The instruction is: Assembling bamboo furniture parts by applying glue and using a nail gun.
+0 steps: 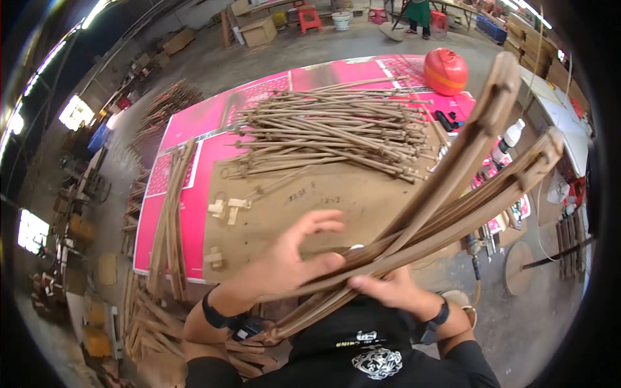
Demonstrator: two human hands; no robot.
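Several long, curved brown wooden slats [446, 236] slant across my front, from my waist up to the far right. My right hand [396, 288] is closed round them from below, its thumb pressed on the nearest slat. Over their lower part is my left hand [301, 255], its fingers spread and curved. Its thumb lies close to the slats; whether it touches them I cannot tell. Beyond the hands, a big heap of thin wooden spindles [336, 129] lies on a cardboard sheet [304, 207].
The cardboard covers part of a pink table [194, 220]. Small pale wooden blocks [229, 207] and long wooden strips [171, 220] lie at its left. A red round container [445, 71] and a bottle [511, 137] stand on the right. More wood pieces [152, 323] are stacked low at left.
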